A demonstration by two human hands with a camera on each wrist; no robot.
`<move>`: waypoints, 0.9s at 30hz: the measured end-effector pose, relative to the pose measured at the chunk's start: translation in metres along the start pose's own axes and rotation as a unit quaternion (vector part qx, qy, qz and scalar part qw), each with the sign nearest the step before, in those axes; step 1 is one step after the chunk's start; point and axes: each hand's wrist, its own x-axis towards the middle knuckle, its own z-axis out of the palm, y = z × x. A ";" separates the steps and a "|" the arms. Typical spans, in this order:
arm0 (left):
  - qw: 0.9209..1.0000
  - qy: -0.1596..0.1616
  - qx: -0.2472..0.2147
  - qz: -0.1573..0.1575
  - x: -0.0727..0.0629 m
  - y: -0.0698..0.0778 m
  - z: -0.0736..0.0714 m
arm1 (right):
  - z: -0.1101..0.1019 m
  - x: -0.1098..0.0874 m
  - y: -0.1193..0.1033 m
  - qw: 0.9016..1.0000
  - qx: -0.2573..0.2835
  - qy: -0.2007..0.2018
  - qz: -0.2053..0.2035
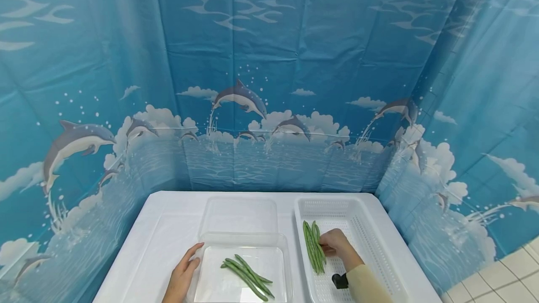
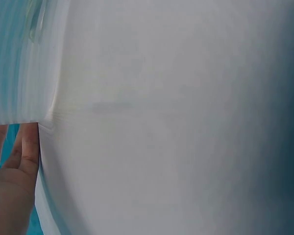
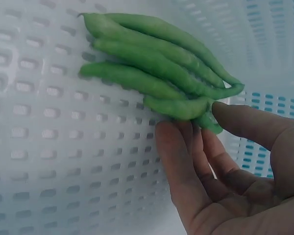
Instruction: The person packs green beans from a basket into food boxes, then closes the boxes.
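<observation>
In the head view my right hand (image 1: 338,245) reaches into a white perforated basket (image 1: 370,237). Several green beans (image 1: 312,249) lie lengthwise along the basket's left side. The right wrist view shows the thumb and fingers of this hand (image 3: 235,183) pinching a green bean (image 3: 179,107) at the near edge of the bunch. My left hand (image 1: 183,272) rests with extended fingers at the left wall of a clear plastic box (image 1: 244,237). Inside the box lie several more green beans (image 1: 249,277), crossing one another. In the left wrist view, the fingertips touch the box's ribbed side (image 2: 39,88).
A clear flat lid (image 1: 240,210) lies behind the box on the white table (image 1: 168,221). A blue dolphin-print curtain (image 1: 269,162) encloses the table's back and sides. At the right wrist there is a small black device (image 1: 339,281).
</observation>
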 end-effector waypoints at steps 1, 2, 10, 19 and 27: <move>1.000 -0.002 0.000 0.002 0.000 0.000 0.000 | 0.002 0.000 -0.001 1.000 -0.006 0.001 -0.007; 1.000 -0.002 -0.002 0.002 0.000 0.000 0.000 | 0.004 0.000 -0.002 1.000 -0.014 0.004 -0.015; 1.000 0.001 0.000 0.002 0.001 -0.001 -0.001 | 0.019 -0.006 -0.013 0.991 -0.110 0.024 -0.072; 1.000 0.007 0.015 0.000 -0.001 0.001 0.001 | 0.016 -0.007 -0.010 0.995 -0.080 0.020 -0.048; 1.000 0.002 0.013 0.000 -0.001 0.001 -0.001 | 0.008 -0.016 -0.020 0.999 -0.021 -0.026 -0.039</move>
